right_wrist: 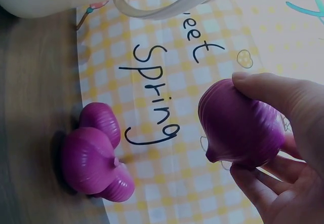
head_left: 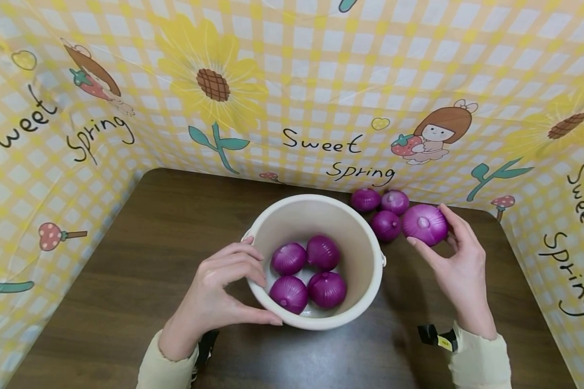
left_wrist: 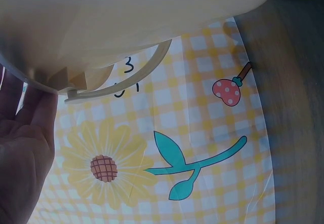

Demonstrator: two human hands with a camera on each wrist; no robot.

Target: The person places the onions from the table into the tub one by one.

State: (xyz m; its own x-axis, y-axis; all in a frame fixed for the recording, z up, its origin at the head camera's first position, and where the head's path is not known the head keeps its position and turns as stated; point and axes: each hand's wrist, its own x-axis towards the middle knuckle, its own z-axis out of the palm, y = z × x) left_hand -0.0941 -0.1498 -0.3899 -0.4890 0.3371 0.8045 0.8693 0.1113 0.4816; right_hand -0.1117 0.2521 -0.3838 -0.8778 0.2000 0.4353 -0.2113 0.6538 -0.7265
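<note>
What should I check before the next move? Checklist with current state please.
1. Grip: ok. Right hand holds a purple onion between thumb and fingers.
2. Bucket support: ok. Left hand grips the rim of the bucket.
3. Bucket mouth: ok, uncovered; four onions visible inside.
4. Handle: ok, hangs outside, not across the mouth.
5. Held onion over the bucket: not ok, it is off to the right.
6. Bucket base flat on the table: cannot tell, contact hidden.

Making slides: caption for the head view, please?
Left hand grips bucket of four purple onions; right hand holds another onion near three more.
</note>
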